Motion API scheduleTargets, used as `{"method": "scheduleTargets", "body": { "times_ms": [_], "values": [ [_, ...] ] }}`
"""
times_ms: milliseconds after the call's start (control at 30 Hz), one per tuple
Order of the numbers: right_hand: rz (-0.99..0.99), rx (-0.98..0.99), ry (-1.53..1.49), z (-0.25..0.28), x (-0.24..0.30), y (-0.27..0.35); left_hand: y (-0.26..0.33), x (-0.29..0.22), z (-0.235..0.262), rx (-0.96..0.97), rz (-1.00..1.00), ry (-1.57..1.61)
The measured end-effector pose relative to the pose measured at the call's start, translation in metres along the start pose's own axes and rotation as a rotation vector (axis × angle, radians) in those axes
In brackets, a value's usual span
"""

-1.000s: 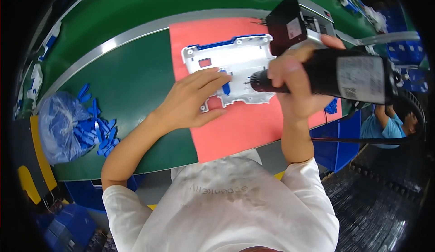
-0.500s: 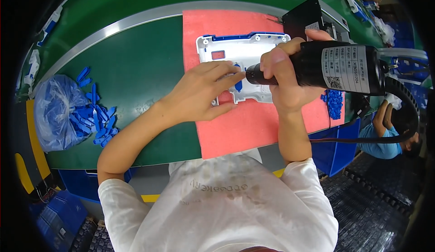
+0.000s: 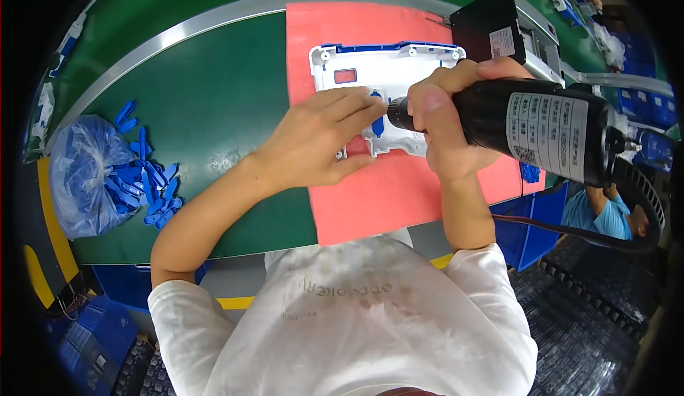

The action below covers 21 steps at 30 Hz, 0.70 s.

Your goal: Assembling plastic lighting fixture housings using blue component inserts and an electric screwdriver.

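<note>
The blue strip (image 3: 377, 124) lies with its long axis fore-and-aft, nearer my left hand (image 3: 313, 136), whose grip I cannot confirm. My right hand (image 3: 450, 122) grasps the black electric screwdriver (image 3: 493, 117).

white shell (image 3: 395, 72) hollow-side up; blue strip (image 3: 377, 123) inside; black screwdriver (image 3: 499, 118) above

The black power driver (image 3: 531, 129) now has its nose closer to the blue strip (image 3: 377, 122), mid-frame. Its back end dips lower at the right, hiding more little blue bits (image 3: 529, 173).
</note>
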State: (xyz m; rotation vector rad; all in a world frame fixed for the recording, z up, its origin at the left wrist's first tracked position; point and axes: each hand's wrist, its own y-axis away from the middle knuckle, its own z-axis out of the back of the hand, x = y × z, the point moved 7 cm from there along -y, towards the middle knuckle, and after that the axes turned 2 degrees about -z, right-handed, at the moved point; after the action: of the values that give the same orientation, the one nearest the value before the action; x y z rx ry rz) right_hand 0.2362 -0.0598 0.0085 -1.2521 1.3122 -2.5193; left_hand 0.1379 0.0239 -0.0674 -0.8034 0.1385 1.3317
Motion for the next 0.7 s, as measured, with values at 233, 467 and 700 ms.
{"method": "scheduleTargets", "body": {
  "times_ms": [233, 467, 700],
  "values": [
    [0.006, -0.015, 0.058, 0.006, 0.007, 0.000, -0.004, -0.005, 0.000, 0.047, -0.017, 0.007],
    [0.077, -0.694, -0.316, 0.119, 0.033, 0.003, 0.002, -0.013, -0.004, 0.105, -0.046, -0.091],
    [0.069, -0.775, -0.034, 0.188, 0.020, 0.011, -0.004, -0.012, -0.006, 0.087, -0.056, -0.132]
  ]
}}
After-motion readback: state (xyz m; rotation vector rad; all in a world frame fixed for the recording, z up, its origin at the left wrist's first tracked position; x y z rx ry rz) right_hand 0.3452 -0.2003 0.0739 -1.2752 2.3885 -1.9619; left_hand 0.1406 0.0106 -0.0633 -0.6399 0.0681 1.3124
